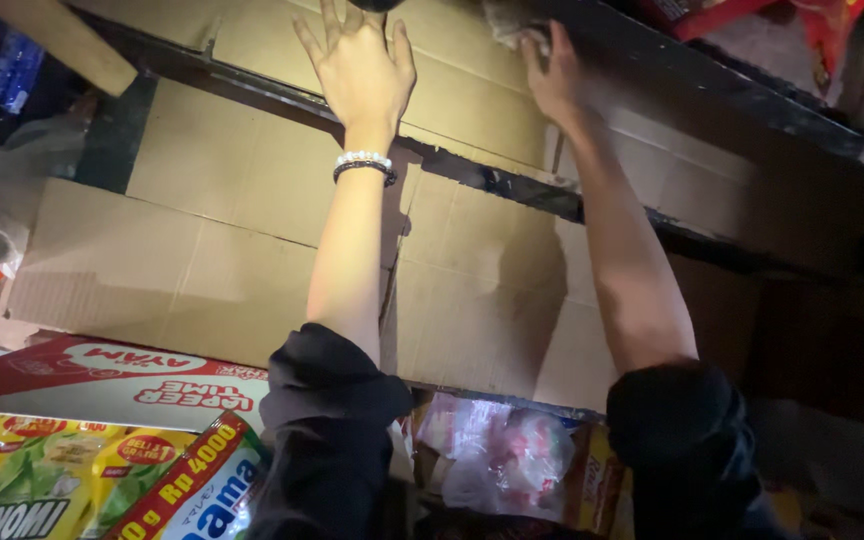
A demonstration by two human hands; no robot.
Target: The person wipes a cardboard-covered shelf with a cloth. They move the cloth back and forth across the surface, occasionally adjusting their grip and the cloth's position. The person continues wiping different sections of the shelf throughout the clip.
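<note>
1. Cardboard lining (252, 190) already covers the upper shelf in flattened brown sheets; 1 sheet runs along the back, and 2 more lie nearer, meeting at a seam beside the left forearm; judging from how they lie, the covering looks mostly in place, with smoothing or seating at the far edge as what seems left.
2. Dark shelf rail (512, 185) shows through between the back sheet and the nearer ones, so the sheets do not fully overlap there.
3. Left hand (360, 65) reaches far forward, arm nearly straight, palm flat on the back sheet with all fingers spread; its grip is fully open and has hold of nothing, only pressing down; a beaded bracelet (364, 164) sits on the wrist, and the black sleeve (327, 420) is pushed up to the elbow.
4. Right hand (552, 80) reaches just as far, to the right of the left hand; its fingers curl at the far top edge of the cardboard, next to a pale crumpled object (512, 25); whether that grip is closed on the cardboard edge or on the object, I cannot tell, as the fingertips are in shadow.
5. Packaged goods (72, 470) in yellow, green and red wrappers fill the lower shelf under the sheets, beside pink-and-white bags (497, 455) between the 2 sleeves.
</note>
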